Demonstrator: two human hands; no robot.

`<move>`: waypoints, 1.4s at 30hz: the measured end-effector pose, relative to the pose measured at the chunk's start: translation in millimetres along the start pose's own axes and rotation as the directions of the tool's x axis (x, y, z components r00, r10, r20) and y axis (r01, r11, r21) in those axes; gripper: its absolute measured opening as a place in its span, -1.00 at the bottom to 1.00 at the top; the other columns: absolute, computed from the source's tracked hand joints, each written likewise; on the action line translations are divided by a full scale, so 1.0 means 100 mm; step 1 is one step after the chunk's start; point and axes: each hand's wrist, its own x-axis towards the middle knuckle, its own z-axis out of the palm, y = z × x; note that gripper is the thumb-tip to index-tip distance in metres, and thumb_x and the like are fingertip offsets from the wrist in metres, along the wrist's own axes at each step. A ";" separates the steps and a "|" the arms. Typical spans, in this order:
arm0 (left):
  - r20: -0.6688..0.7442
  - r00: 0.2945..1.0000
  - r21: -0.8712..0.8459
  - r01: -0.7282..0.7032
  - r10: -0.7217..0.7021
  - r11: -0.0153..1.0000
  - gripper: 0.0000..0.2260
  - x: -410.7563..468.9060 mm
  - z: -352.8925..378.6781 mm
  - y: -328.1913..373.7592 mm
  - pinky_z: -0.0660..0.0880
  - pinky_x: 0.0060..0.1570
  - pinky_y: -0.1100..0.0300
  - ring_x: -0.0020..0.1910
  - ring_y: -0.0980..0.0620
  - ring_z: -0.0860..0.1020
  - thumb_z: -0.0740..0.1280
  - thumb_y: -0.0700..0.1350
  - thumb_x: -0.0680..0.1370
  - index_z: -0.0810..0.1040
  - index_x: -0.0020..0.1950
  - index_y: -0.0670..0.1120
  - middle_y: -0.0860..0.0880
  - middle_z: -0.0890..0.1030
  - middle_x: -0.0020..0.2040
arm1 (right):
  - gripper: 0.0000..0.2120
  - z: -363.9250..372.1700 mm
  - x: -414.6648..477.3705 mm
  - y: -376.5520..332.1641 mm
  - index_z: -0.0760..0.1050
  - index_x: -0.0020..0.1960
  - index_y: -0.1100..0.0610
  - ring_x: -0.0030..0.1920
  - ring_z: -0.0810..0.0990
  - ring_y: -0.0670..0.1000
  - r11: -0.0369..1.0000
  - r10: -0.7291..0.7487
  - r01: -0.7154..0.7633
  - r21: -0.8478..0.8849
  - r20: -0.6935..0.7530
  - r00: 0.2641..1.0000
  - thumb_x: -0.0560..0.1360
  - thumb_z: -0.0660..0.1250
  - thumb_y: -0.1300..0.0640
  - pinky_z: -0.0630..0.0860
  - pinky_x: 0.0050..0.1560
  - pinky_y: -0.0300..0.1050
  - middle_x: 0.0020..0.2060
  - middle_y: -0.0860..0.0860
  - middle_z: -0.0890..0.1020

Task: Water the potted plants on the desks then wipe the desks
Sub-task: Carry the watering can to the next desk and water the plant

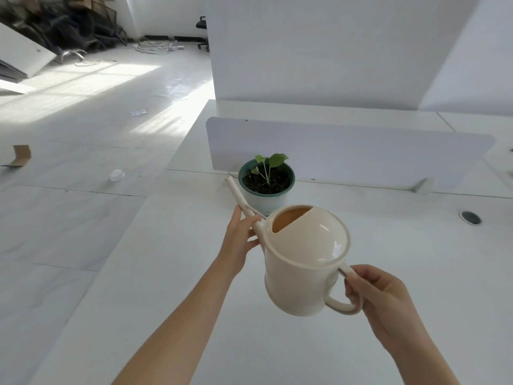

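A cream watering can (302, 262) hangs in the air above the white desk (388, 245). My right hand (380, 295) grips its loop handle at the lower right. My left hand (238, 240) holds the base of the long thin spout, whose tip reaches up and left to just beside the pot's left rim. The potted plant (266, 182), a small green seedling in dark soil in a green-rimmed white pot, stands on the desk against the low white divider (361, 151). No water is seen coming out of the spout.
A round cable grommet (470, 217) sits in the desk at the right. The desk's left edge runs diagonally down beside my left forearm. On the floor to the left lie a small clear cup (117, 175) and a cardboard scrap (21, 154). A white partition wall (319, 48) rises behind.
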 end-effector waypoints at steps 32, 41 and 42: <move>0.176 0.958 0.091 0.212 -0.225 0.973 -0.80 0.80 0.30 -0.21 0.46 -0.25 0.18 -0.15 0.01 0.48 0.16 0.00 0.57 0.36 0.09 -0.09 -0.03 0.45 -0.12 | -0.38 0.06 0.33 -0.26 0.63 -0.36 0.15 -0.50 0.46 -0.11 0.997 0.079 -0.081 -0.007 -0.138 0.987 -0.23 0.57 -0.27 0.41 -0.46 -0.35 -0.52 -0.01 0.55; 0.212 0.948 0.141 0.212 -0.239 0.967 -0.79 0.89 0.72 0.03 0.48 -0.18 0.16 -0.14 0.03 0.47 0.13 0.01 0.58 0.40 0.11 -0.07 -0.02 0.48 -0.12 | -0.39 -0.10 0.42 -0.36 0.64 -0.32 0.15 -0.45 0.48 -0.11 1.000 0.024 -0.025 -0.003 -0.188 0.982 -0.18 0.57 -0.27 0.44 -0.40 -0.35 -0.48 0.04 0.57; 0.213 0.947 0.141 0.214 -0.241 0.967 -0.79 0.90 0.75 0.04 0.48 -0.18 0.16 -0.14 0.04 0.48 0.12 0.02 0.59 0.41 0.11 -0.06 -0.02 0.49 -0.12 | -0.40 -0.11 0.44 -0.37 0.64 -0.33 0.14 -0.45 0.48 -0.11 1.000 0.017 -0.018 -0.003 -0.196 0.980 -0.18 0.57 -0.27 0.45 -0.40 -0.34 -0.48 0.02 0.57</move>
